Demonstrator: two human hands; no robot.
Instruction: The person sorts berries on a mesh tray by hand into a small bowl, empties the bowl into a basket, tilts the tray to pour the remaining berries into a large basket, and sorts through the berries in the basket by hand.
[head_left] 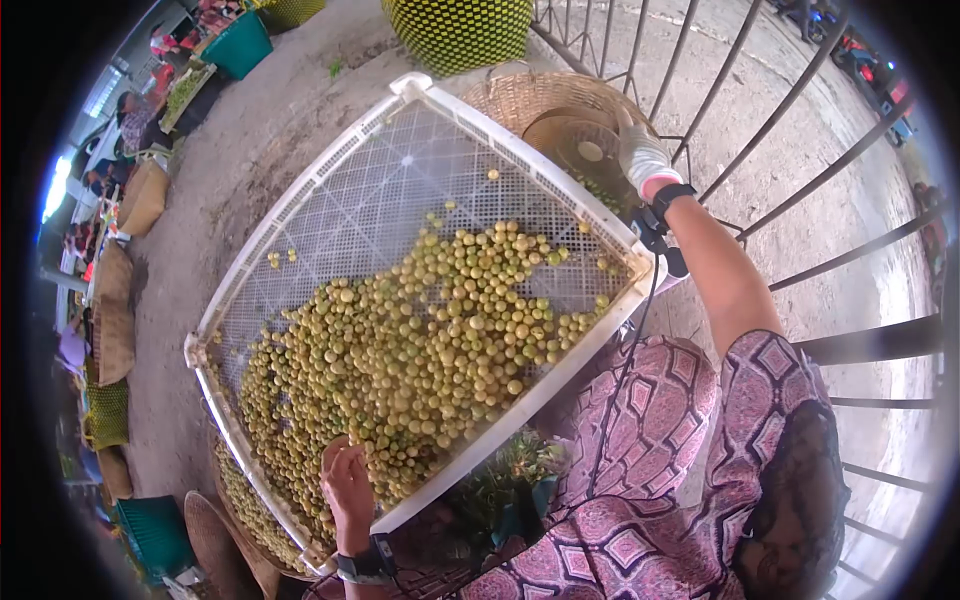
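Dusty concrete ground (230, 170) lies around a white mesh tray (500, 420) heaped with small yellow-green fruits (430, 330). Fingers half curled, the bare left hand (346, 485) is at the pile's near edge; I cannot tell whether it grips any. The gloved right hand (643, 155) is by a wicker basket (500, 97), its grip unclear.

floor (190, 235): rough, grey-brown, paler at right
railing (875, 341): dark, barred, runs along right side
light (57, 188): white glare at far left edge
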